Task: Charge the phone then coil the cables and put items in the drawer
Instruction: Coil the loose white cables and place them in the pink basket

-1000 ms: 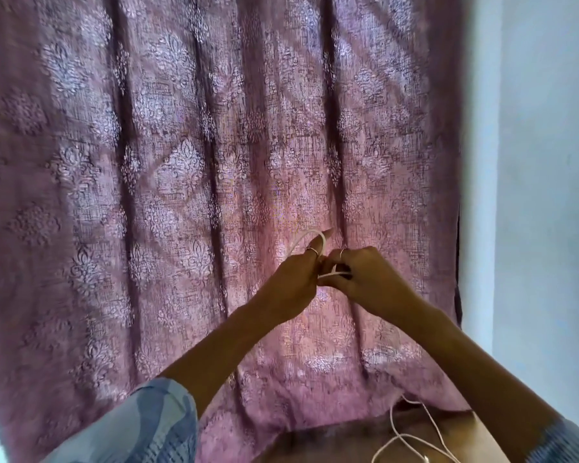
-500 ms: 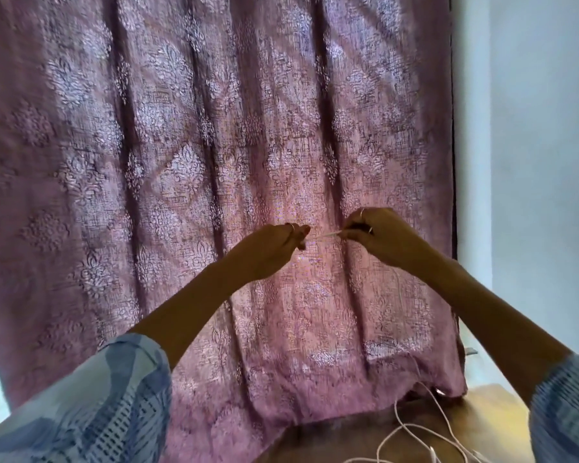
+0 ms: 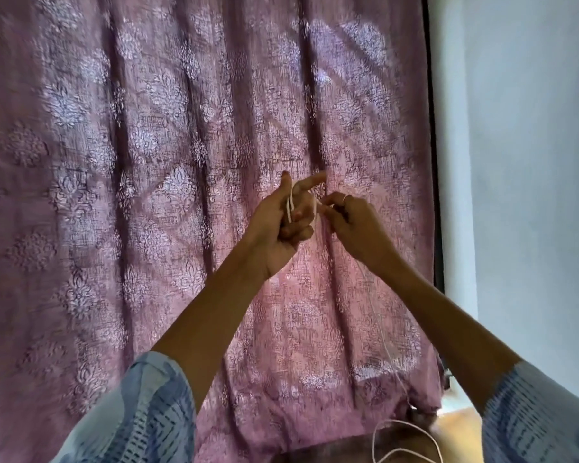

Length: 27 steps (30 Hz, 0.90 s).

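Open air surrounds both raised hands; the curtain point(image 3: 147, 195) hangs close behind, cable point(image 3: 386, 349) dangling below.

We lose the white cable point(image 3: 386, 342) faintly against the curtain point(image 3: 114, 195); its loops point(image 3: 405, 441) are cut off by the bottom edge.

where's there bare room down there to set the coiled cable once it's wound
Only a bare strip of wooden surface shows, at bottom right between the curtain hem and the right sleeve. Left of it, loose white cable loops over the surface. The left hand and right hand work in the air above.
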Motion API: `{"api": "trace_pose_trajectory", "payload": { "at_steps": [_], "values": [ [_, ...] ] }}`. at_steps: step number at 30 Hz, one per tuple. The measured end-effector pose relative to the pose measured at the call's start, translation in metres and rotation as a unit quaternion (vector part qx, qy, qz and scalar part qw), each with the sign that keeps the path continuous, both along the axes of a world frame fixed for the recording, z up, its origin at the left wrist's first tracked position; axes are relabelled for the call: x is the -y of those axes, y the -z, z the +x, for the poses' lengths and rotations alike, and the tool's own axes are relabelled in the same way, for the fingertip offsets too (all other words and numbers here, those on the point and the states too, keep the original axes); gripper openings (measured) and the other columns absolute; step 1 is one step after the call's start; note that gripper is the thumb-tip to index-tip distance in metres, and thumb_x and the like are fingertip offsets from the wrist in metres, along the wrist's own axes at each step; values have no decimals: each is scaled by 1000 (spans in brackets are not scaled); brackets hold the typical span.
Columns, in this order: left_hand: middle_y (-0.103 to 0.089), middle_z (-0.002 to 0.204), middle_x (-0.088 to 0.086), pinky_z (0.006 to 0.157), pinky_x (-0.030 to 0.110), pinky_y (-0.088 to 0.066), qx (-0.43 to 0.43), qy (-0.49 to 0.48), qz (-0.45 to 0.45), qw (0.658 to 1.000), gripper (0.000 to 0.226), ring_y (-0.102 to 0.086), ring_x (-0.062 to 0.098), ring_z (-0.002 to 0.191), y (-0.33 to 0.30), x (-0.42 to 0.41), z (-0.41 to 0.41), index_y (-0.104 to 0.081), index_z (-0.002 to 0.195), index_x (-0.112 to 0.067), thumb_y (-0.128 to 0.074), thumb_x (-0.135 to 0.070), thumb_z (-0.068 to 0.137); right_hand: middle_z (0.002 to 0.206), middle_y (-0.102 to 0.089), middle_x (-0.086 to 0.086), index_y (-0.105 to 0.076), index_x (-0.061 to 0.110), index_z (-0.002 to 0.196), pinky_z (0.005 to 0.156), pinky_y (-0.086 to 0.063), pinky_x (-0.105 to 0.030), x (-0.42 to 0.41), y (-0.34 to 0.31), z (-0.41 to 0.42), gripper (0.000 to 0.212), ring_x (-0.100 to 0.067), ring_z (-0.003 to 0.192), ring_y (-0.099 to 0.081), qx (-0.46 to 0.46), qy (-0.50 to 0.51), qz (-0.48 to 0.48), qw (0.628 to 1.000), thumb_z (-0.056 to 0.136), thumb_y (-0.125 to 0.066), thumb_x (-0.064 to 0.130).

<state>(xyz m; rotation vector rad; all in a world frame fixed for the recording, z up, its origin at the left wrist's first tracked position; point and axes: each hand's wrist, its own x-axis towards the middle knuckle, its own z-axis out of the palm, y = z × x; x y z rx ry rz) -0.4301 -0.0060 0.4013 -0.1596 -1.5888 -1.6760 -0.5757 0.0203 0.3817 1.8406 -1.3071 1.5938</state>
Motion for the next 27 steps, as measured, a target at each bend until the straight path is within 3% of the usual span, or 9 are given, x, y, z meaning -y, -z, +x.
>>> {"api": "trace_pose_trajectory", "payload": {
  "at_steps": [4, 10, 12, 15, 17, 20, 23, 27],
  "values": [
    [-52, 57, -8, 39, 15, -28, -101, -11, 57, 993, 31, -31, 3, 37, -9, -3, -5, -49, 125, -8, -33, -22, 103, 53, -51, 7, -63, 12, 89, 43, -32, -9, -1, 23, 0, 20, 0, 39, -46, 31, -37, 71, 996, 97, -46, 15],
    [-59, 62, -4, 42, 17, -33, -220, -68, 136, 964, 13, -39, 6, 39, -28, 14, 8, -49, 93, -16, -38, -15, 100, 58, -51, 10, -66, 5, 106, 43, -35, -11, -9, 48, -6, 25, -1, 40, -46, -51, 14, 171, 984, 97, -48, 20],
    [-61, 61, -6, 44, 18, -33, -199, -137, 109, 964, 11, -39, 5, 43, -28, 18, 11, -49, 102, -13, -39, -14, 101, 58, -54, 6, -66, 5, 108, 43, -34, -11, -14, 44, -4, 27, 0, 41, -48, -57, 9, 160, 985, 96, -49, 23],
    [-63, 70, -4, 49, 20, -31, -119, -291, -29, 949, 41, -40, 6, 50, -20, 22, 9, -29, 143, -20, -34, -11, 103, 60, -59, -1, -66, 15, 111, 42, -33, -13, -18, 32, 3, 27, -2, 40, -47, -103, 33, 133, 985, 96, -49, 29],
    [-64, 79, -1, 50, 20, -33, -71, -345, -138, 926, 51, -46, 7, 52, -11, 24, 7, -11, 148, -30, -30, -12, 104, 53, -52, 11, -68, 21, 109, 43, -27, -14, -19, 25, 10, 25, -2, 39, -41, -138, 55, 107, 983, 95, -50, 33],
    [-64, 80, 2, 49, 17, -37, -8, -375, -217, 901, 50, -55, 6, 52, -3, 22, 5, -6, 147, -29, -26, -13, 105, 62, -55, 19, -70, 21, 104, 51, -32, -20, -23, 16, 18, 22, 4, 48, -40, -179, 63, 62, 980, 94, -54, 32],
    [-61, 73, 4, 42, 14, -37, 57, -377, -228, 896, 46, -49, 5, 42, 3, 21, 7, -16, 148, -17, -30, -14, 104, 68, -60, 8, -71, 19, 98, 57, -38, -23, -28, 5, 21, 21, -2, 51, -43, -194, 80, 28, 977, 92, -57, 33],
    [-45, 62, 0, 42, 16, -29, 156, -345, -227, 897, 35, -36, 4, 45, 13, 10, 15, -41, 138, -18, -31, -18, 104, 76, -67, 4, -69, 18, 92, 64, -49, -29, -37, -5, 22, 23, -8, 61, -51, -206, 93, 6, 974, 87, -61, 39]
  ]
}}
